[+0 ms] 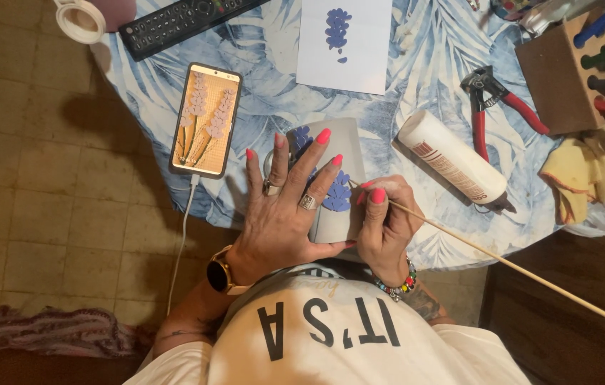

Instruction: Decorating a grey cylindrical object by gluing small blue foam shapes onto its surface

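My left hand (285, 207) lies flat over a grey cup-like object (345, 142) at the table's near edge, fingers spread across small blue petal pieces (337, 196) stuck on it. My right hand (384, 217) pinches a long thin wooden stick (516, 267) whose tip points at the blue pieces; the stick runs off to the lower right. A white sheet (359, 60) with more blue petal pieces (337, 28) lies farther back on the table.
A phone (206, 117) showing a flower picture lies left, with its cable hanging down. A white glue tube (452, 157), red pliers (502, 103), a yellow cloth (587, 171), a remote (174, 21) and a wooden tool holder (566, 78) stand on the blue-leaf tablecloth (423, 64).
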